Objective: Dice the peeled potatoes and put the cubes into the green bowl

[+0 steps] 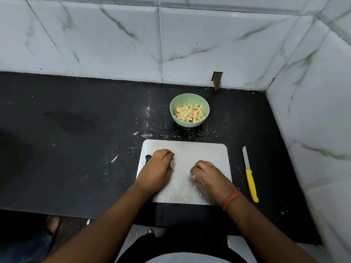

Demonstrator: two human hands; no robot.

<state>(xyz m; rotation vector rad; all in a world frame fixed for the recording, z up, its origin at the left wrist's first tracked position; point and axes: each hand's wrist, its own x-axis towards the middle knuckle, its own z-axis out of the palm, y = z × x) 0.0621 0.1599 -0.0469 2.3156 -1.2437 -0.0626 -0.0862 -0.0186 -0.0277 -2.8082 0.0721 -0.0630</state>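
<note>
Both of my hands are resting knuckles-up on the cutting board (199, 150), my left hand (158, 168) and right hand (209, 176) lying apart with fingers curled under and gripping nothing I can see. Ahead of them the green bowl (175, 105) is sitting on the table (76, 120), holding the potato cubes (190, 113). Just right of my right hand, the yellow-handled knife (250, 177) is lying untouched.

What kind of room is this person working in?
Most likely a home kitchen: a dark countertop set against marble-look wall tiles, with a cutting board, a yellow-handled knife and a green bowl of potato cubes.
</note>
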